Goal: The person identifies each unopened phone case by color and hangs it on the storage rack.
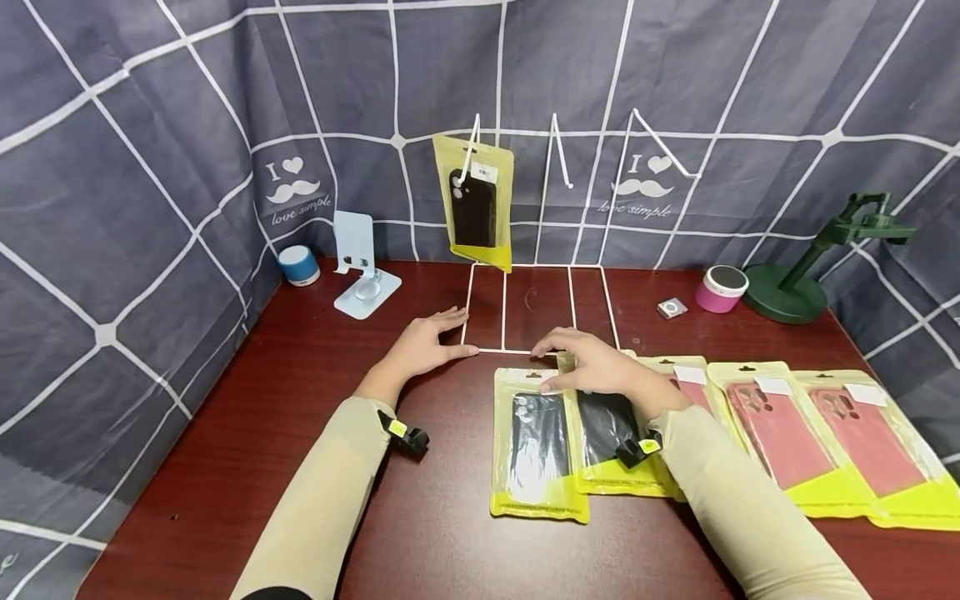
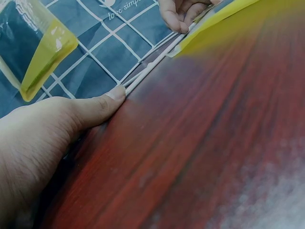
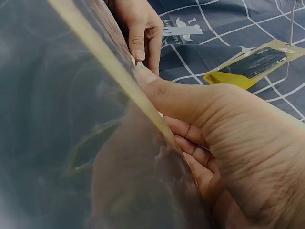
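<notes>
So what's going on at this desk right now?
A person is working at a white wire rack on a red table. The left hand rests on the rack's front left corner. The right hand grips the top of a yellow packet holding a black phone case. One such packet hangs on the rack; more lie in a row on the table.

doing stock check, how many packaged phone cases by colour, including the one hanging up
black phone cases: 3, one hanging on the rack, two on the table
pink phone cases: 3, on the table
total: 6
</notes>
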A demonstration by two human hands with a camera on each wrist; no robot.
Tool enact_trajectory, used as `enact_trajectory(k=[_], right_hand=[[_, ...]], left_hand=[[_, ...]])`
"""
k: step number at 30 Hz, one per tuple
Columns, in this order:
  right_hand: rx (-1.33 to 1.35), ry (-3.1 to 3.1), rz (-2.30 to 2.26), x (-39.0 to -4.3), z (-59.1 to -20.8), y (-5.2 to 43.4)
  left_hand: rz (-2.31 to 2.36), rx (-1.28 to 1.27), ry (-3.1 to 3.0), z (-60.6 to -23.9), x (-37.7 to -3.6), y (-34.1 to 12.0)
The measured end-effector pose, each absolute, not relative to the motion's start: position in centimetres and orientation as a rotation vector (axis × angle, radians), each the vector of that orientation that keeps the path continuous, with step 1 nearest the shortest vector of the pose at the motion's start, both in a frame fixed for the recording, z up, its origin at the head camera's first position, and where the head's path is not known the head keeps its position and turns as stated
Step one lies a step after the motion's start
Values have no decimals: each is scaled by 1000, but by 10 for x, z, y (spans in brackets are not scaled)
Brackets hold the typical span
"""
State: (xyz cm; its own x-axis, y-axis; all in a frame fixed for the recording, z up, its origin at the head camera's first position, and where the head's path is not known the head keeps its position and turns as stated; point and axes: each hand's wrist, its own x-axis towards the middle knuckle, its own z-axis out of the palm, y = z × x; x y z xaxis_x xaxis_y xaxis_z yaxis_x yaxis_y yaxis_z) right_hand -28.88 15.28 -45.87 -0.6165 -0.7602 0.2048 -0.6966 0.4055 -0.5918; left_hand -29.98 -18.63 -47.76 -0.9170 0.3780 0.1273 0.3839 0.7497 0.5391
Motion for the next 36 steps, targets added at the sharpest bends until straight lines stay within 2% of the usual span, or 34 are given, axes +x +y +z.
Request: enact_trajectory(k=[19,29,36], right_hand=[[-1344,2683,-794,-285,-452,147],[-1473,2665,-841,-285,-457,145],[-1420,2678,-1084,-282,-454,144]], left_hand=[[-899,-628,-2964,-474,-299,-187],[-876,-623,-2967,-480,-298,-188],[-867,-639,-2961,-477,-298,-187]])
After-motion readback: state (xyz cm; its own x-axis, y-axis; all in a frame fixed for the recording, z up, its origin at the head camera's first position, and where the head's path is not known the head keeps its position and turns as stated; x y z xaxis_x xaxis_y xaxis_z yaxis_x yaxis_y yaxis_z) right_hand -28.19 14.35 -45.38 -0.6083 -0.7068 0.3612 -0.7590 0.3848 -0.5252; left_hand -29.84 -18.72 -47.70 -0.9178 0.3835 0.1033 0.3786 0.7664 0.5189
